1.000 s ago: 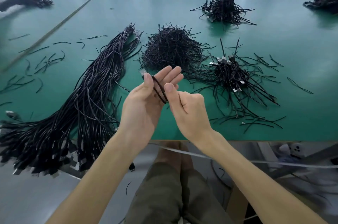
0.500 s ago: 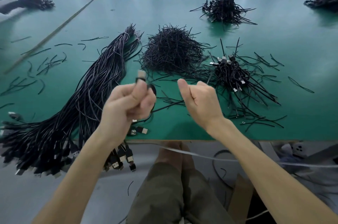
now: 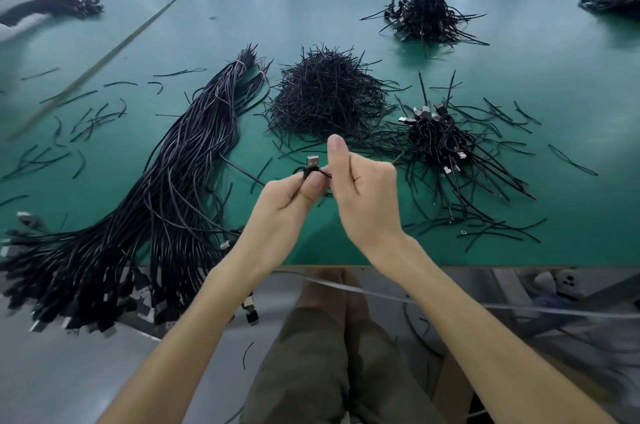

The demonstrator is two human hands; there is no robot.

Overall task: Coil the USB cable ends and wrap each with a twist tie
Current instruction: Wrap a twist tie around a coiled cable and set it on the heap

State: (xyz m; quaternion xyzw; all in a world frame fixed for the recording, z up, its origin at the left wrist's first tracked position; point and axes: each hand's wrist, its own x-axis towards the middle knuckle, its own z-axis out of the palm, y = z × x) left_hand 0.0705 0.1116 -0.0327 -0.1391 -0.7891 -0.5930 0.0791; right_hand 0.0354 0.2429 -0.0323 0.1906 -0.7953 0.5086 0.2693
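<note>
- The left hand [image 3: 294,197] is gripping the coiled USB cable [image 3: 306,175] above the near edge of the tabletop [image 3: 554,84], with the plug [image 3: 312,161] pointing up and away from the person.
- The right hand [image 3: 369,195], fingers curled and thumb raised, is pinching a thin twist tie [image 3: 325,174] just beside the left hand.
- The tie is lying crosswise to the cable's long axis, so the wrapping probably falls to the right hand.
</note>
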